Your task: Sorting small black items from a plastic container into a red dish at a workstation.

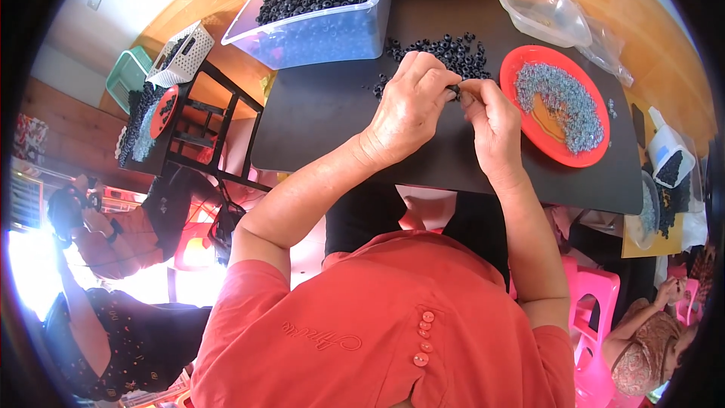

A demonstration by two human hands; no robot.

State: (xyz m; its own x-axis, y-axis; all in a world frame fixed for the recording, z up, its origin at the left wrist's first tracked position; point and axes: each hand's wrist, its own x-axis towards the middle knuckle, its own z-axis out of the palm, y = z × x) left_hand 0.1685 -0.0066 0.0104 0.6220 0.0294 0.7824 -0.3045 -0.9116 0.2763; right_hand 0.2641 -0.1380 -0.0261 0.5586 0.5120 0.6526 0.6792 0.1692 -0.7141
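Above the dark table [317,117], my two hands meet fingertip to fingertip. Between the fingers of my left hand [411,109] is a small black round piece [453,91], partly covered. My right hand [492,125] is pinched close against the same piece; whatever its fingertips grip is too small to make out. Just beyond my hands lies a loose pile of black ring-like pieces [472,60]. To the right of my right hand, a red plate [521,132] holds many small pale blue, glassy-looking pieces [559,91].
A clear plastic bin [321,39] full of black pieces stands at the far left of the table. An empty clear tub [540,11] and a plastic bag [608,49] lie at the far right. Other people sit on both sides, near pink stools [593,295].
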